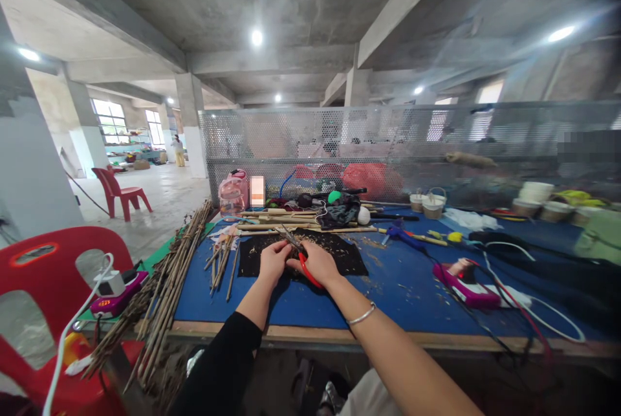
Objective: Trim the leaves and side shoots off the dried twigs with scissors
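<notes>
My right hand is closed round red-handled shears, whose dark blades point up and left. My left hand is closed in a pinch on a thin brown twig right at the blades. Both hands hover over a black cloth strewn with small cut bits, which lies on the blue table top. A silver bangle circles my right wrist. My left arm wears a black sleeve.
A bundle of long brown sticks leans off the table's left edge. Red plastic chairs stand to the left. Cut sticks, a pink jar, small baskets, a pink tool with cables and a mesh screen lie farther back.
</notes>
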`<action>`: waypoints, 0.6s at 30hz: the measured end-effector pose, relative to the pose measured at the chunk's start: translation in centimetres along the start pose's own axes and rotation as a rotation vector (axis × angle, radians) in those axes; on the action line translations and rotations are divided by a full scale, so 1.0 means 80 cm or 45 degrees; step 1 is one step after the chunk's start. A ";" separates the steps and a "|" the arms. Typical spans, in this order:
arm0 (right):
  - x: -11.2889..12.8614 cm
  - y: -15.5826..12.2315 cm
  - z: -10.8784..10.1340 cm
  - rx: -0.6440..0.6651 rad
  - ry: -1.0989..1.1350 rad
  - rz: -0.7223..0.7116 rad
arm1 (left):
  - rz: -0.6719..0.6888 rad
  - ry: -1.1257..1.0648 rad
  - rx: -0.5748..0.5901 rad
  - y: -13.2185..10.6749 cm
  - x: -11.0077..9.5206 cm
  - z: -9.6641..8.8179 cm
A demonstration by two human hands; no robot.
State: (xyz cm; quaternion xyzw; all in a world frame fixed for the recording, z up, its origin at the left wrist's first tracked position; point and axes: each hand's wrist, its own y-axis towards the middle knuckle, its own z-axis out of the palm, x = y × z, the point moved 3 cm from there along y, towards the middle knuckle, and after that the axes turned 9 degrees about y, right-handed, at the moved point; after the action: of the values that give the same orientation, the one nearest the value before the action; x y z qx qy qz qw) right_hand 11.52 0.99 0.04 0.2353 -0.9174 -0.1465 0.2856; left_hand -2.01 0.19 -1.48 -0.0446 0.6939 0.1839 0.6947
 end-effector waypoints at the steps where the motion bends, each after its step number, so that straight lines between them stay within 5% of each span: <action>1: 0.001 0.000 0.000 -0.001 0.011 -0.012 | 0.011 -0.011 0.036 0.001 0.002 0.001; 18: 0.004 -0.002 -0.010 -0.071 0.091 0.004 | -0.088 -0.049 0.173 0.003 0.016 0.010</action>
State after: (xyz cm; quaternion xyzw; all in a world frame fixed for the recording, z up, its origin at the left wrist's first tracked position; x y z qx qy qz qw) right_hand 11.79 0.54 0.75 0.2308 -0.9026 -0.1630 0.3248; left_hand -1.40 0.92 -2.67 -0.0177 0.6894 0.1131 0.7152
